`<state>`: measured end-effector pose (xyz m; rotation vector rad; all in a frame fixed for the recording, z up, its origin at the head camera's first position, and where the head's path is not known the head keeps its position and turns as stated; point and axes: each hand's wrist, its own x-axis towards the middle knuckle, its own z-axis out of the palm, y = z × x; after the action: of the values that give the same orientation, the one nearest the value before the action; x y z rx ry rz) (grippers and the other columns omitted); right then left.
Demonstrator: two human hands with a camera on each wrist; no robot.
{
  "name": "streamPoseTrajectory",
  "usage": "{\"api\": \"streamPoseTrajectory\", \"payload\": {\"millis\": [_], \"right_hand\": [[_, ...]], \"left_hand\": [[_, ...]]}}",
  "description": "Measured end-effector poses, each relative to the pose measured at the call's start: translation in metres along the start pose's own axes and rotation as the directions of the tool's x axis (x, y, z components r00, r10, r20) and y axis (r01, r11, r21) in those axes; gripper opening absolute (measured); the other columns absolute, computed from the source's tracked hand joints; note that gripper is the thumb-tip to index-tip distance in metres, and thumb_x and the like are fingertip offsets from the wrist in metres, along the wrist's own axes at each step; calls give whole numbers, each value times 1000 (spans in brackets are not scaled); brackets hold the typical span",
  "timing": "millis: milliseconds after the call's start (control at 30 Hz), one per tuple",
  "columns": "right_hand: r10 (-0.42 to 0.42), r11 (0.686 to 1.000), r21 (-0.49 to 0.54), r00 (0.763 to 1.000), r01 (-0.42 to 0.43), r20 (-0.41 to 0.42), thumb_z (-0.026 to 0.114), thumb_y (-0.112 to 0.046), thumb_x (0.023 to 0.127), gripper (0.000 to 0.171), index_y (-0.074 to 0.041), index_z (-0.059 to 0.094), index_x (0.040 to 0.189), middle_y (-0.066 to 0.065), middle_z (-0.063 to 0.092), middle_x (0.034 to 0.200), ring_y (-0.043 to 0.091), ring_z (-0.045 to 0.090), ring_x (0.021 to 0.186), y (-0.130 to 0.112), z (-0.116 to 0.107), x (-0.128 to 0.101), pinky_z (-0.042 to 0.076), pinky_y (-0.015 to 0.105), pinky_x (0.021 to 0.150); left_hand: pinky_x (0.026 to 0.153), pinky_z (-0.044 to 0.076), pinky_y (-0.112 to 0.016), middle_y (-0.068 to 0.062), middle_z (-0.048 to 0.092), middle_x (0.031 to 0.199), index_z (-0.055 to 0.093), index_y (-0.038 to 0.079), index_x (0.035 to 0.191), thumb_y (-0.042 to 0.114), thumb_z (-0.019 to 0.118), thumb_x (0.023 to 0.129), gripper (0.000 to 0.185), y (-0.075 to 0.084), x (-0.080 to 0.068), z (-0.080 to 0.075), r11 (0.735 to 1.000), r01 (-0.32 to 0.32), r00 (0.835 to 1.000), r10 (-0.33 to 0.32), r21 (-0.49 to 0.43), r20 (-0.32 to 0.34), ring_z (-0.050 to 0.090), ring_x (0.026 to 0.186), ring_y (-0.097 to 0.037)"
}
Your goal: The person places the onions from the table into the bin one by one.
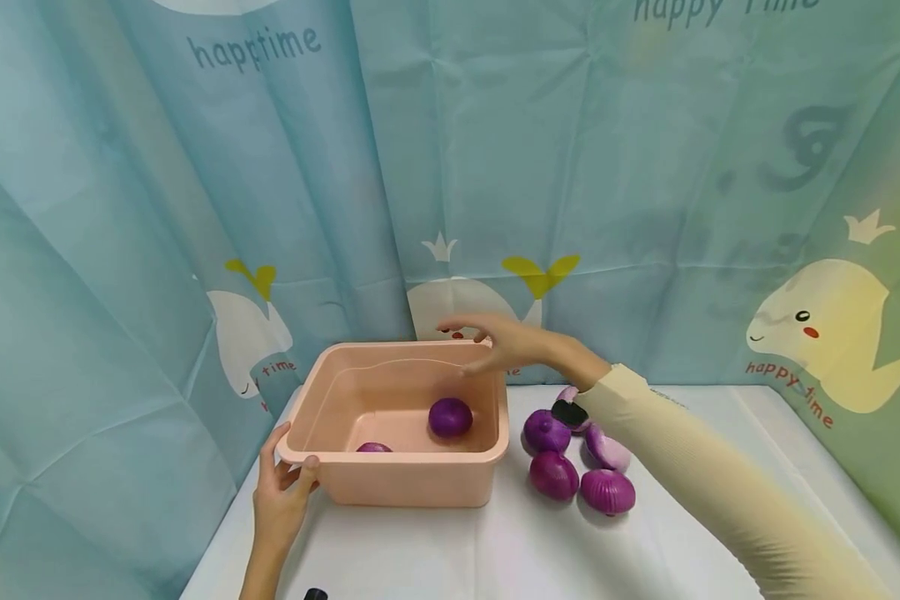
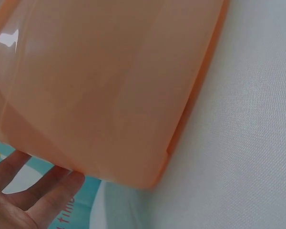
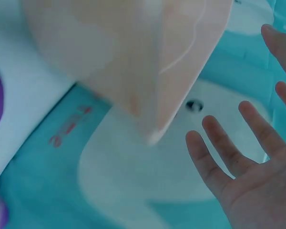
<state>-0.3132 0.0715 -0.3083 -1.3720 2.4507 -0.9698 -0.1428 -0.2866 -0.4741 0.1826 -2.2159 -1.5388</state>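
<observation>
Sorting purple onions into the pink tub [image 1: 412,479]: two lie inside, one whole onion [image 1: 450,417] at about 3 o'clock of the tub floor, a second [image 1: 373,447] just showing behind the near wall at 6 o'clock. Judged roughly a third done. Left on the desk [image 1: 495,550], a cluster of onions [image 1: 554,475] just beside the tub's right wall, at its 3 to 4 o'clock.

Right hand [image 1: 506,342] hovers over the tub's far right corner, arm stretched across the cluster, palm down, fingers [image 3: 214,157] spread wide and holding nothing. Left hand [image 1: 279,500] grips the near left corner, thumb on the rim and fingers [image 2: 47,191] beneath the lip.
</observation>
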Motion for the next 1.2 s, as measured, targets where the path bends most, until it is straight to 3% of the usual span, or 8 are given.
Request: {"api": "streamPoseTrajectory", "payload": {"millis": [133, 200, 267, 667, 867, 1033, 1200], "right_hand": [[53, 997, -50, 996, -56, -65, 84, -27, 88, 74, -19, 49, 153, 11, 53, 149, 46, 57, 125, 18, -12, -26, 61, 48, 81], [55, 995, -77, 993, -63, -101, 85, -28, 87, 76, -20, 49, 153, 12, 53, 150, 44, 60, 121, 29, -16, -40, 58, 51, 89], [53, 993, -100, 989, -68, -139, 87, -29, 85, 76, -18, 51, 152, 12, 55, 149, 41, 63, 117, 40, -18, -52, 55, 54, 95], [134, 988, -49, 964, -149, -230, 83, -20, 89, 70, -3, 51, 148, 21, 51, 150, 51, 61, 116, 89, -20, -114, 56, 55, 93], [168, 979, -68, 948, -193, -271, 82, -16, 89, 64, -1, 54, 144, 24, 52, 147, 54, 62, 110, 119, -11, -143, 55, 60, 88], [137, 969, -157, 940, -193, -312, 83, -8, 84, 62, 3, 57, 139, 29, 56, 140, 50, 66, 101, 153, 3, -160, 55, 61, 83], [67, 957, -242, 937, -157, -344, 85, 0, 78, 60, 5, 61, 133, 29, 62, 130, 48, 63, 108, 176, 18, -173, 56, 60, 85]], "left_hand": [[73, 57, -19, -23, 43, 156, 27, 29, 161, 19, 66, 102, 71, 0, 0, -1, 1000, 5, 1000, -5, 7, 0, 62, 95, 3], [74, 57, -20, -23, 43, 157, 27, 29, 161, 19, 66, 103, 71, 0, 0, -1, 1000, 2, 1000, -2, 6, 0, 62, 96, 3], [74, 58, -21, -23, 43, 156, 27, 28, 161, 18, 65, 103, 70, 0, 0, -1, 1000, -5, 1000, 5, 6, -2, 61, 95, 4], [71, 59, -20, -30, 55, 142, 32, 22, 159, 9, 64, 102, 67, -3, 2, -2, 998, -61, 998, 61, -6, -24, 63, 93, 6], [72, 58, -22, -30, 50, 147, 31, 24, 160, 12, 64, 102, 67, -3, 2, -1, 998, -61, 998, 62, 13, -15, 61, 95, 7], [72, 57, -19, -28, 49, 150, 30, 26, 160, 13, 64, 103, 68, -2, 2, -1, 999, -48, 999, 49, 17, -14, 61, 94, 7], [73, 58, -21, -28, 49, 149, 30, 25, 160, 13, 64, 103, 68, -5, 1, 0, 999, -41, 999, 41, 11, -11, 62, 93, 6]]}}
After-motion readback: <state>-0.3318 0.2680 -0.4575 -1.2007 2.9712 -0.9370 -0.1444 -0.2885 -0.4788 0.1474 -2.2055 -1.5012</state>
